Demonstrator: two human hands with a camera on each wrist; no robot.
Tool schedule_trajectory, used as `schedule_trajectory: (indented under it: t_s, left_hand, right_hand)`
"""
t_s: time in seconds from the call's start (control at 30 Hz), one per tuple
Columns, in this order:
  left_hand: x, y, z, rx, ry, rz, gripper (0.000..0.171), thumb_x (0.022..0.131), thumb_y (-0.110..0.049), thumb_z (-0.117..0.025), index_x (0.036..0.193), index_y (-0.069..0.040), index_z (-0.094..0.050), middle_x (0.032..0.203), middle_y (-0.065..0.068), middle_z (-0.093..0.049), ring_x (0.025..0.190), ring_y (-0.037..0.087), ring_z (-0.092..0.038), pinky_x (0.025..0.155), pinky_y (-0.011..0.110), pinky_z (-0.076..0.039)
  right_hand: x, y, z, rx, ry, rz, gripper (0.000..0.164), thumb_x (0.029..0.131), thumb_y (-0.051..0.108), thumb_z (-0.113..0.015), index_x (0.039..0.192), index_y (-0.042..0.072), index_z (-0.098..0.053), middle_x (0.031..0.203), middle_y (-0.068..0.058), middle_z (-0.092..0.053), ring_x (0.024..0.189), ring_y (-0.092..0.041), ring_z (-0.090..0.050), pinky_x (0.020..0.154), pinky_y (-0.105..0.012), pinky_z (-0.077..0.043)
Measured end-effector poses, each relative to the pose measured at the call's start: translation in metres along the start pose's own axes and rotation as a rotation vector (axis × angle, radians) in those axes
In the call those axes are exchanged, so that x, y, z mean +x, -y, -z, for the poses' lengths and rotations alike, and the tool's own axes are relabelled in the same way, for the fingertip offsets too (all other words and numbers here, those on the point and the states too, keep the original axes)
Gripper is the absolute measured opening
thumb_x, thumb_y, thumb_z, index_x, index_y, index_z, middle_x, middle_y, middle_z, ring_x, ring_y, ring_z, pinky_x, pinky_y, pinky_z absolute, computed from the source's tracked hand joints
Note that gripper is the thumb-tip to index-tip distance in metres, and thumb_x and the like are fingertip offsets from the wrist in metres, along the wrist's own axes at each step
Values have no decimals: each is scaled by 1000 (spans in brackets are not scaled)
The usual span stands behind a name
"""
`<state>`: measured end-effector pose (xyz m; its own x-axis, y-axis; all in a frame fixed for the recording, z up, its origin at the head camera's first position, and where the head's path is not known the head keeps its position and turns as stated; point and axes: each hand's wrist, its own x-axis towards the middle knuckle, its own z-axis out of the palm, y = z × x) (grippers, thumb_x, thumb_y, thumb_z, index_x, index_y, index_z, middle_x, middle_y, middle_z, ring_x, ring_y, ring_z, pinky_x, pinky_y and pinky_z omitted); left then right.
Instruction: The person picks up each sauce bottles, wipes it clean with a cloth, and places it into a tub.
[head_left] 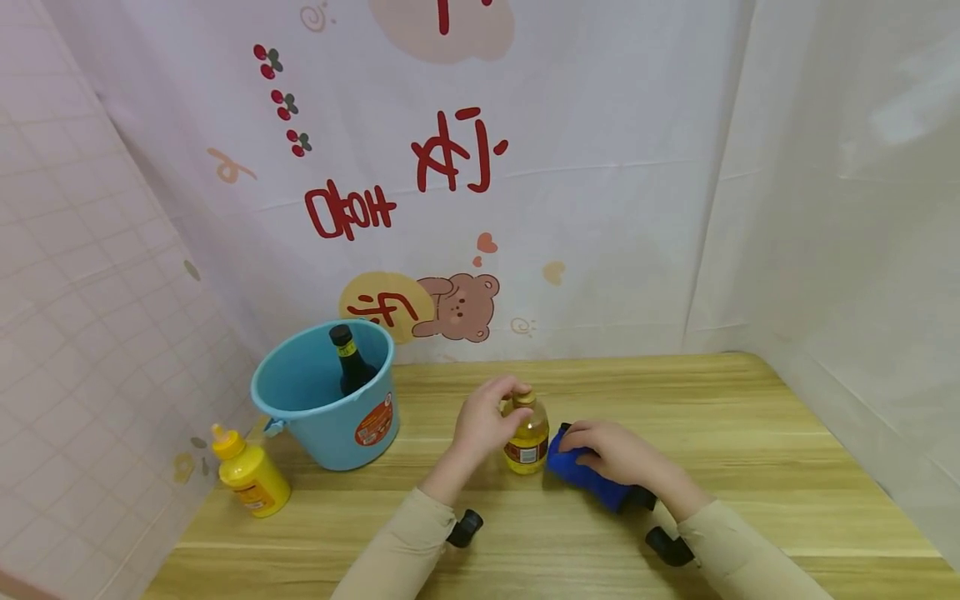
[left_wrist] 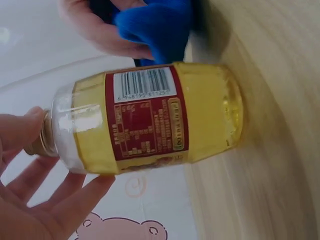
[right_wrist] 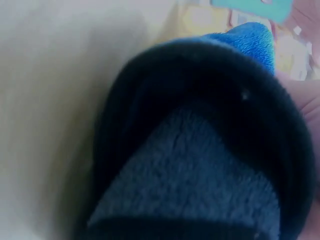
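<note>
My left hand (head_left: 487, 421) grips a glass bottle of yellow oil (head_left: 527, 454) by its neck and cap. The bottle stands upright in the head view; its red label with a barcode (left_wrist: 145, 85) shows in the left wrist view. Just right of it, my right hand (head_left: 611, 450) has its fingers curled over a blue fuzzy cloth item (head_left: 581, 477) with dark ends. In the right wrist view its black rim (right_wrist: 200, 55) surrounds a grey fuzzy surface, and a blue part shows behind; what kind of item it is I cannot tell.
A light blue bucket (head_left: 322, 433) stands at the left back of the wooden table (head_left: 720, 392), with a dark, black-capped bottle (head_left: 352, 362) leaning inside. Left of the bucket is a yellow squeeze bottle (head_left: 255, 479). A white printed curtain (head_left: 615, 208) hangs behind the table.
</note>
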<state>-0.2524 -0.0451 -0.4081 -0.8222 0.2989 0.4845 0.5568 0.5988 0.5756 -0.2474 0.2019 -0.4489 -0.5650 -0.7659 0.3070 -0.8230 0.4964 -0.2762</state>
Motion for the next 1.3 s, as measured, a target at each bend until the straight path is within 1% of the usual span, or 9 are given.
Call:
schedule_trajectory:
  t_s: [0.23, 0.4, 0.5, 0.63, 0.73, 0.87, 1.0, 1.17, 1.3]
  left_hand:
    - [10, -1, 7, -23, 159, -19, 24, 90, -2, -72, 110, -14, -67, 107, -2, -67, 105, 18, -63, 92, 38, -52]
    - [17, 2, 10, -122, 274, -11, 26, 91, 4, -67, 110, -13, -64, 113, -1, -66, 110, 19, -61, 94, 39, -51]
    - [20, 5, 13, -183, 336, -1, 25, 93, 4, -64, 109, -14, -64, 115, -2, -65, 112, 18, -59, 96, 43, -50]
    - [24, 8, 16, -210, 394, -18, 24, 95, 3, -62, 111, -16, -64, 117, -2, -64, 115, 18, -58, 99, 48, -47]
    - [25, 9, 17, -220, 413, -42, 24, 95, 1, -61, 113, -15, -63, 118, -2, -64, 116, 18, -57, 100, 51, -46]
    - [23, 9, 17, -250, 381, -56, 29, 96, -2, -63, 122, -13, -62, 122, 0, -63, 117, 20, -57, 100, 55, -45]
    - [17, 8, 16, -273, 270, -29, 36, 95, -9, -68, 130, -13, -61, 127, 3, -64, 118, 24, -58, 98, 57, -46]
    - [8, 5, 11, -320, 132, 20, 36, 93, -15, -72, 127, -12, -65, 125, 2, -66, 116, 26, -60, 93, 56, -49]
    - [2, 7, 4, -362, 62, 79, 32, 90, -16, -75, 121, -12, -70, 119, 0, -68, 113, 25, -61, 91, 56, -50]
  right_hand:
    - [-12, -8, 18, 18, -156, -2, 34, 82, -8, -74, 110, 12, -71, 110, -5, -67, 98, -25, -66, 81, -42, -56]
    - [-12, -7, 28, 34, -208, 3, 37, 82, -9, -74, 112, 13, -70, 113, -4, -67, 100, -24, -66, 81, -41, -56]
    - [-10, -5, 33, 34, -238, 15, 40, 80, -10, -75, 112, 13, -70, 115, -3, -67, 102, -24, -66, 81, -42, -56]
    - [-5, -1, 38, 18, -275, 41, 42, 78, -12, -76, 111, 14, -70, 116, -4, -67, 103, -25, -66, 82, -43, -56]
    - [-1, 2, 42, 5, -298, 55, 43, 78, -13, -76, 111, 14, -70, 117, -4, -66, 104, -26, -66, 82, -45, -56]
    - [5, 5, 47, -14, -344, 70, 42, 78, -13, -76, 111, 13, -70, 119, -6, -65, 107, -29, -64, 83, -48, -55]
    - [10, 9, 51, -36, -394, 84, 42, 77, -13, -76, 111, 11, -70, 120, -6, -65, 109, -31, -63, 85, -49, -54]
    - [16, 13, 52, -49, -403, 92, 42, 77, -13, -76, 111, 11, -71, 120, -7, -65, 109, -33, -62, 85, -50, -55]
    - [20, 15, 50, -61, -370, 95, 39, 79, -9, -77, 111, 12, -71, 121, -7, -64, 111, -33, -62, 86, -50, -54]
